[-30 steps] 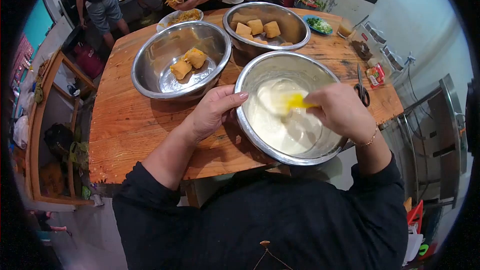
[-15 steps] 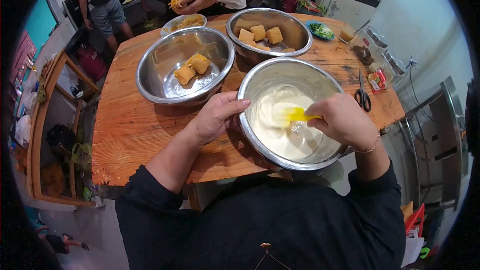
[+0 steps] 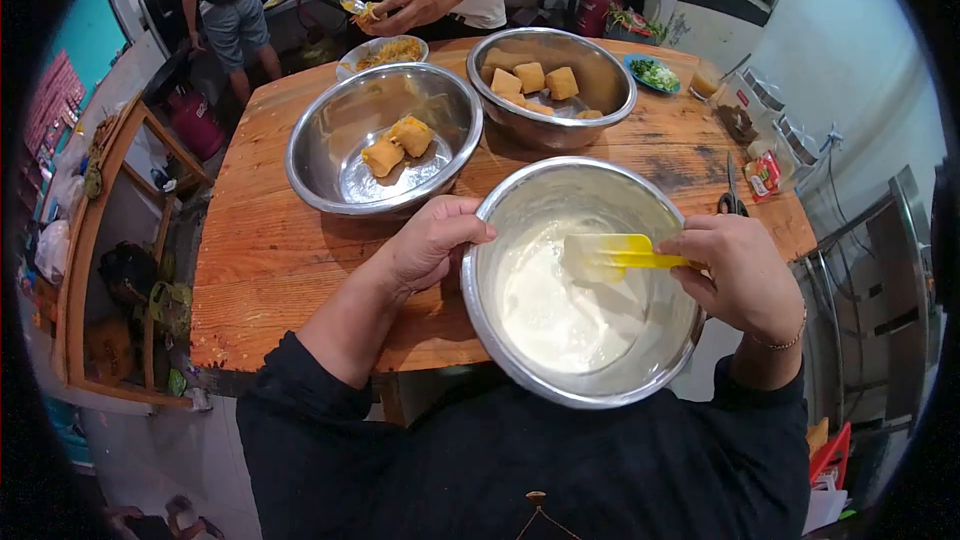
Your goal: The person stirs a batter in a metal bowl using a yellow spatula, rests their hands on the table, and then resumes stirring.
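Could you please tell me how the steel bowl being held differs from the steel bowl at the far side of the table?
The near bowl holds pale, smooth batter; the far bowl holds golden fried blocks. The near bowl is tipped toward the person, gripped at its rim by the left hand, while the far bowl sits flat, untouched. A yellow spatula, held by the right hand, is in the near bowl; the far bowl has no tool. Both are round, shiny steel.
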`<move>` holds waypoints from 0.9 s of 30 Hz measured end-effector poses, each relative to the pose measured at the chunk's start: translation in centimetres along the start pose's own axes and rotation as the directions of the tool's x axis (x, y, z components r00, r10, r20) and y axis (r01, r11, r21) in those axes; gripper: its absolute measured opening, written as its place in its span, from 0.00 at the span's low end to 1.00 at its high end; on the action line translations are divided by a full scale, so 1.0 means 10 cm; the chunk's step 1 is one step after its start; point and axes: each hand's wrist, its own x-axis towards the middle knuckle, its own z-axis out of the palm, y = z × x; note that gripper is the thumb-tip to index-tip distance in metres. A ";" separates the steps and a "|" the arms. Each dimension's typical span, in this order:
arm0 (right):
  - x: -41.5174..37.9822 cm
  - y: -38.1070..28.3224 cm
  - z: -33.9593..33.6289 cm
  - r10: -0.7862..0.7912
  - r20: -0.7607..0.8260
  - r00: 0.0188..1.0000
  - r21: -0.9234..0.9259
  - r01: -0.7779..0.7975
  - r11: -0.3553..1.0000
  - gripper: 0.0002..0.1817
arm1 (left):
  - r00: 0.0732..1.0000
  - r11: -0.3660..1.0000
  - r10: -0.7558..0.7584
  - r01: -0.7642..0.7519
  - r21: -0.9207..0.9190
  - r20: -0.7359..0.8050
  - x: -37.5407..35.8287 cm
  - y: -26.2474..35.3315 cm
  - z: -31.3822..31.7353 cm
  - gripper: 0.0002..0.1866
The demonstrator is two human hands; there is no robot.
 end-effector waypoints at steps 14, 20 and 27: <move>0.23 -0.26 0.41 -0.185 0.138 0.973 0.042 0.181 0.983 0.14 | 0.995 0.996 0.060 -0.064 -0.060 -0.074 0.04 -0.03 0.08 0.09; -0.02 -0.10 -0.21 -0.069 0.135 0.988 0.008 0.069 0.998 0.08 | 0.994 0.997 0.056 -0.061 -0.047 -0.092 0.02 0.02 0.17 0.08; 0.02 -0.17 -0.08 -0.138 0.249 0.959 -0.005 0.143 0.990 0.04 | 0.994 0.996 0.081 -0.083 -0.024 -0.077 0.05 -0.02 0.10 0.09</move>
